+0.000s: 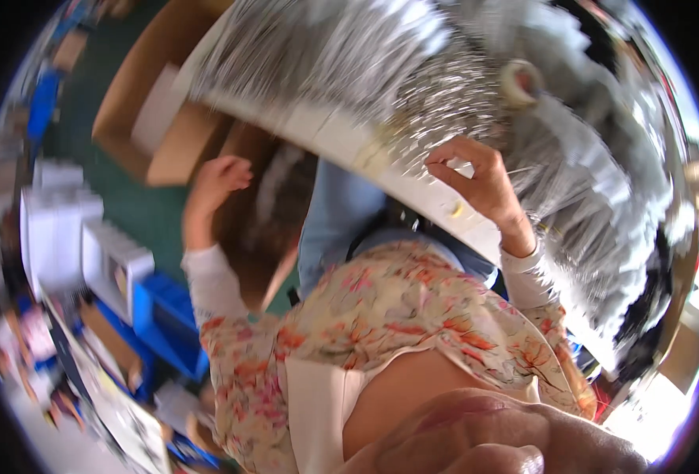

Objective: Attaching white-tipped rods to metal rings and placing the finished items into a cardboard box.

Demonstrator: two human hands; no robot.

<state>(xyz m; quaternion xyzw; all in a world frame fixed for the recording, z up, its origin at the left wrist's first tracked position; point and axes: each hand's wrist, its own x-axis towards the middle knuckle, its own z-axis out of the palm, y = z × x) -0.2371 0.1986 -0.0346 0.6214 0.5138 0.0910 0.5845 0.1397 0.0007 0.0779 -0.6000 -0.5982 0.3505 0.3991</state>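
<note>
My left hand [221, 183] is held off the table's left side, beside an open cardboard box [235, 150]. Its fingers are curled closed and slightly blurred; whatever may be in them is hidden. Over the table's near edge, my right hand [482, 175] has thumb and forefinger bent together in a ring. Anything between those fingertips is too small to make out. Just beyond it lies a heap of thin, shiny silvery pieces [448, 95]. Bundles of grey, wire-like strands [318, 59] cover the far left of the white table [302, 126], and more grey bundles [578, 150] are piled at right.
A tape roll [521, 84] sits among the bundles, and a small yellow piece [456, 210] lies near the table edge. Another cardboard box [132, 103] stands at far left. White boxes [61, 237] and a blue bin [164, 316] are further left.
</note>
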